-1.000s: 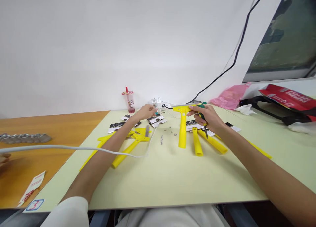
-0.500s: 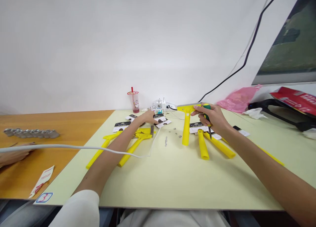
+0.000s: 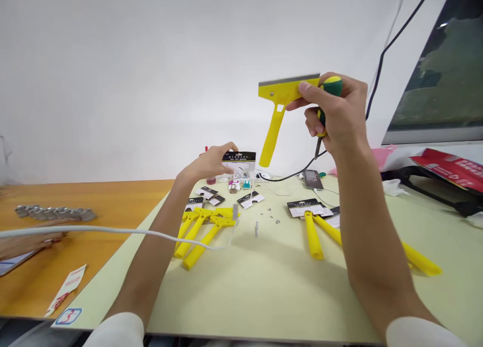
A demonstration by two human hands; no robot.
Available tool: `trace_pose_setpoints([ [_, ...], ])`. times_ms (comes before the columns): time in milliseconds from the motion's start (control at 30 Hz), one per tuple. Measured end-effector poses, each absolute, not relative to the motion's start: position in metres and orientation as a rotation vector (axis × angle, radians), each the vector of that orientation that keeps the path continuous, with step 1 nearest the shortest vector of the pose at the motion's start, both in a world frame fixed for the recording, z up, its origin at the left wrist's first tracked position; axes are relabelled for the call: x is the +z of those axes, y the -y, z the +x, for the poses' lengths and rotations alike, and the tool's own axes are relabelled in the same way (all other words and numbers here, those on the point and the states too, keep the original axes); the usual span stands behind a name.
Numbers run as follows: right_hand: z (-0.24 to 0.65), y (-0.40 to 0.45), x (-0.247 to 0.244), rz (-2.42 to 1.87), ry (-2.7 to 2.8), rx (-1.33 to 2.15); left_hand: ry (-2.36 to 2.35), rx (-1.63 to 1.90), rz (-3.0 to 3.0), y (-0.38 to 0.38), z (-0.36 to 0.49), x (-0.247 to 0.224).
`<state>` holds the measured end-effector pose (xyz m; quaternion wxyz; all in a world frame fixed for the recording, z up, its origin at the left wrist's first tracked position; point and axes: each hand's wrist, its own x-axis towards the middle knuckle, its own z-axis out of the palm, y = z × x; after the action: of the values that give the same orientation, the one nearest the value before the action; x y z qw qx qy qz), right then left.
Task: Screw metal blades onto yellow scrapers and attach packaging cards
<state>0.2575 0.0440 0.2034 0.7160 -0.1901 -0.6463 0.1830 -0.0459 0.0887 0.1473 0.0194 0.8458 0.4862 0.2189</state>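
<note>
Here, a pale green tabletop (image 3: 264,286) adjoins an orange wooden desk (image 3: 113,201).

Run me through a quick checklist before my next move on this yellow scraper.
Scraper gripped in right hand: ok, held up off the table.
Screwdriver in same hand, tip down: ok.
Metal blade along scraper's top edge: ok.
Screw at blade's left end: ok. Right end: cannot tell, fingers hide it.
Loose small screws on table: ok, in view.
White cable across left forearm: not ok, might snag.
</note>
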Motion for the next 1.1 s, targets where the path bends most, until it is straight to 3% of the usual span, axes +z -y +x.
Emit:
trace_pose_setpoints([
  [433, 0.257, -0.021, 0.199, -0.408, 1.311, 0.269, -1.068, 1.08, 3.004, -0.051, -0.019, 0.155],
  [733, 0.244, -0.033, 0.194, -0.418, 1.443, 0.459, -0.818, 1.512, 3.24, -0.05, -0.018, 0.156],
  [1100, 0.233, -0.044, 0.19, -0.516, 1.572, 0.418, -0.788, 1.654, 3.145, -0.036, -0.018, 0.163],
])
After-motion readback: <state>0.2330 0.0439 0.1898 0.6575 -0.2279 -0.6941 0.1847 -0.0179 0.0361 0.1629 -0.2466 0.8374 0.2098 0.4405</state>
